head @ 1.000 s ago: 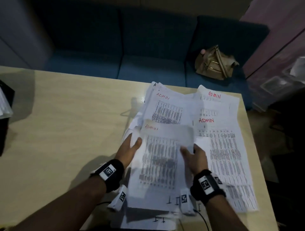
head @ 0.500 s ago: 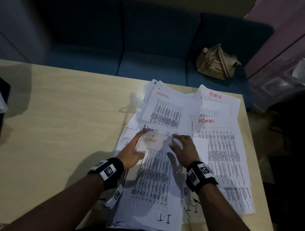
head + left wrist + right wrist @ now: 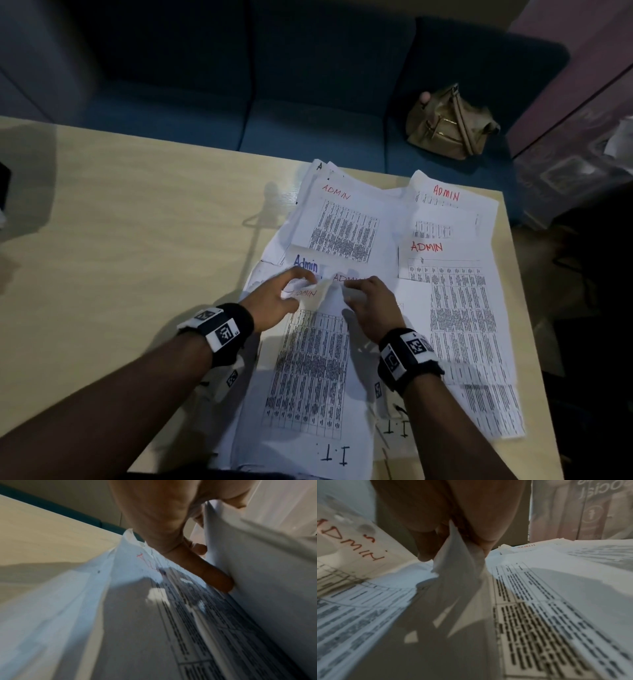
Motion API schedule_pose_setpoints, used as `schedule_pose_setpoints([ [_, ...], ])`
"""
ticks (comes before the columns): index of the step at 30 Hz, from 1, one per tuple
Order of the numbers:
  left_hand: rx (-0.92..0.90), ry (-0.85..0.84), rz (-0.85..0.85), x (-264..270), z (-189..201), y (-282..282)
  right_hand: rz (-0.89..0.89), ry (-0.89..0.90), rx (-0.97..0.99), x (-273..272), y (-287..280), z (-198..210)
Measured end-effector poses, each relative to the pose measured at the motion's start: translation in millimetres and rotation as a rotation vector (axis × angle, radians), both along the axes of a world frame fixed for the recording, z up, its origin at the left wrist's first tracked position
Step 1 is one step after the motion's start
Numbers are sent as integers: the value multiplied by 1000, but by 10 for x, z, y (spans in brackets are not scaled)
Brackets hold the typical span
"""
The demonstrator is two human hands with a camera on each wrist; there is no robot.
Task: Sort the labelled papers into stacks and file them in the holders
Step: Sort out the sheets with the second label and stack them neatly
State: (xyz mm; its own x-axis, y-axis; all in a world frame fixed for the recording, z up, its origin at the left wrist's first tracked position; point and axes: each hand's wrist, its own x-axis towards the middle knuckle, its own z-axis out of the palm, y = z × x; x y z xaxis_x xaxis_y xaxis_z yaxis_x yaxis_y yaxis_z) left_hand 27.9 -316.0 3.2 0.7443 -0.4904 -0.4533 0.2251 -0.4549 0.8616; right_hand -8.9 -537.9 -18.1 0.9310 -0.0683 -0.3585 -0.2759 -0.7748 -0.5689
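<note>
White printed sheets marked ADMIN in red (image 3: 346, 222) and one marked Admin in blue (image 3: 306, 264) lie spread over the right part of the table (image 3: 137, 222). Sheets marked I.T. (image 3: 334, 455) lie at the near edge. My left hand (image 3: 274, 298) pinches the curled top edge of the ADMIN sheet in front of me (image 3: 308, 370). My right hand (image 3: 371, 305) pinches a sheet's top edge (image 3: 458, 555) just to the right of it. In the left wrist view the thumb (image 3: 212, 577) presses against a lifted sheet (image 3: 257, 574).
More ADMIN sheets (image 3: 452, 274) cover the table's right side up to its right edge. A blue sofa (image 3: 239, 85) with a tan bag (image 3: 448, 123) stands behind the table. A dark object (image 3: 3, 185) sits at the table's far left edge.
The lifted sheet came down onto the pile. Both hands moved to its top edge and now pinch and curl paper there instead of lying flat.
</note>
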Motion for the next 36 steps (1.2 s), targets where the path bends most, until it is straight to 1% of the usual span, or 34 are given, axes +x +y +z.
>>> schedule_pose_setpoints([
  [2, 32, -1, -30, 16, 12, 29, -50, 24, 23, 4, -20, 22],
  [3, 46, -22, -77, 10, 6, 39, -81, 35, 31, 2, -20, 35],
  [5, 57, -48, -151, -14, -12, 65, -154, 59, 4, 16, -26, 55],
  [6, 56, -56, -145, -21, -13, 75, -173, 60, -18, 27, -35, 61],
  [8, 50, -33, -80, -23, -46, 106, -139, 50, -43, 34, -50, 56],
  [9, 47, -13, -40, -28, -73, 128, -104, 43, -23, 31, -42, 48],
  [11, -6, 33, 48, -81, -131, 175, -64, 32, 89, 15, -7, 37],
  [13, -99, 41, 147, -176, -150, 199, -71, 24, 177, 8, 14, 55],
  [14, -131, 38, 198, -229, -167, 205, -81, 1, 146, 2, -1, 64],
  [15, -160, 40, 248, -278, -201, 219, -113, -54, 51, -12, -35, 49],
  [16, -188, 54, 289, -328, -256, 252, -191, -104, -85, -47, -91, 32],
  [17, -205, 75, 299, -371, -315, 278, -320, -131, -204, -109, -175, -1],
  [18, -188, 90, 266, -423, -305, 283, -485, -93, -265, -190, -254, -9],
  [19, -128, 94, 216, -473, -311, 285, -637, -9, -272, -273, -321, -19],
  [20, -32, 89, 172, -517, -303, 277, -741, 87, -247, -360, -385, -38],
  [21, 49, 82, 162, -556, -285, 279, -795, 151, -208, -434, -442, -63],
  [22, 89, 69, 191, -582, -279, 299, -823, 180, -162, -487, -482, -82],
  [24, 109, 16, 269, -575, -286, 392, -829, 163, -81, -532, -578, -158],
  [26, 105, -1, 353, -522, -338, 525, -765, 175, -97, -547, -634, -159],
  [28, 56, 78, 445, -476, -361, 624, -673, 174, -77, -542, -663, -108],
  [30, 5, 176, 502, -453, -346, 667, -581, 112, 69, -539, -619, 0],
  [32, -27, 238, 529, -435, -342, 695, -531, 46, 117, -487, -467, 60],
  [34, -5, 264, 526, -424, -356, 718, -524, 7, 81, -427, -276, 16],
  [36, 25, 265, 457, -422, -331, 698, -523, -18, 37, -375, -100, -50],
])
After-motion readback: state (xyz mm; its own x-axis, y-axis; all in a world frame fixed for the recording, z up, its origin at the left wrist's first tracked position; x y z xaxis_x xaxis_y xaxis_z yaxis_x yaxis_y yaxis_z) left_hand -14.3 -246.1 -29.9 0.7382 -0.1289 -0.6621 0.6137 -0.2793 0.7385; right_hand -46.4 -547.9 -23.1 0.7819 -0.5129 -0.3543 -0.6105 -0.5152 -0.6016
